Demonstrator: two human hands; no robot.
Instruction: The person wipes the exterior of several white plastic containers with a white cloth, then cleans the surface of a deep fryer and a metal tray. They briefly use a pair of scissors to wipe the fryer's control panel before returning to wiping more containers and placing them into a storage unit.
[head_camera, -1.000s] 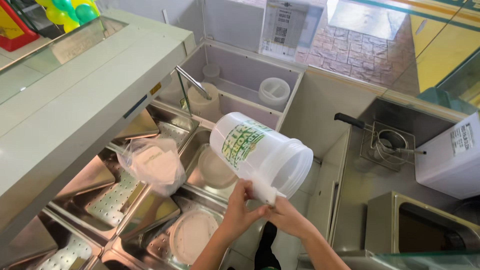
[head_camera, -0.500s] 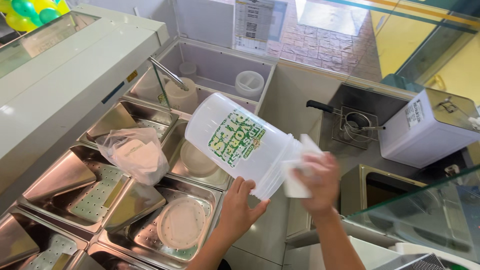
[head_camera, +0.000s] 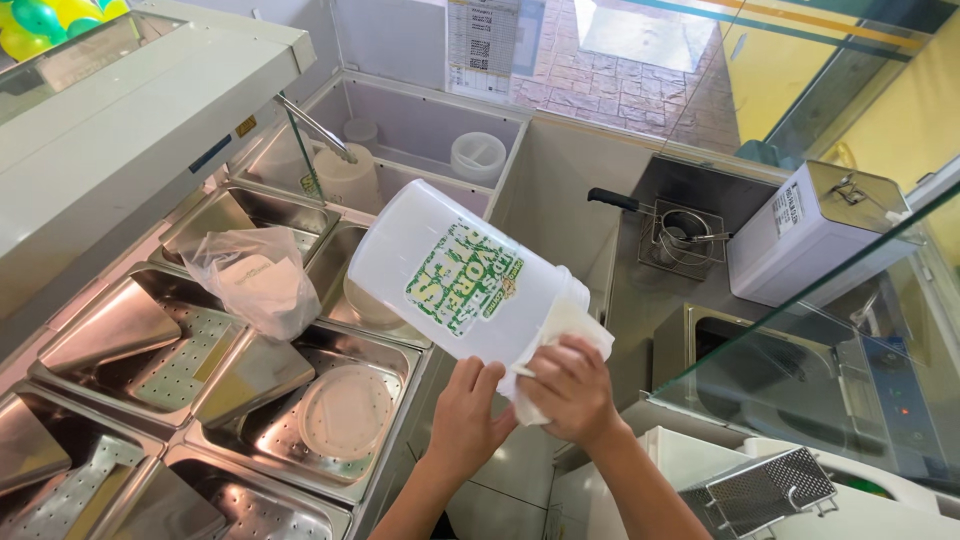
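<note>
The big white plastic tub (head_camera: 455, 275) with green lettering is held in the air above the steel pans, tipped on its side with its base toward the upper left and its open mouth down toward the person; that tilt brings the rim within reach of both hands. The left hand (head_camera: 468, 412) props the tub from below, fingers spread against the wall near the rim, so it carries the weight; the right hand (head_camera: 570, 390) is closed around a white cloth (head_camera: 560, 340) and presses it against the rim and mouth, where the cloth bunches over the edge. What the tub holds cannot be told, since its mouth faces away from the camera.

Below, the steel counter (head_camera: 60, 310) carries a bank of pans; the pan (head_camera: 395, 375) just under the tub has a perforated floor with a round whitish lid (head_camera: 345, 410) lying flat in it; the pan next to it toward the back holds another pale round piece, mostly hidden by the tub. A clear plastic bag (head_camera: 255, 280) with something white inside sits across the edge between two pans.

In the grey bin (head_camera: 430, 125) at the back stand more white tubs, one (head_camera: 477, 157) showing a ribbed lid. To the right, a small wire basket (head_camera: 685, 235) with a black handle rests in a square well, and a white box (head_camera: 810, 235) sits beside it.
</note>
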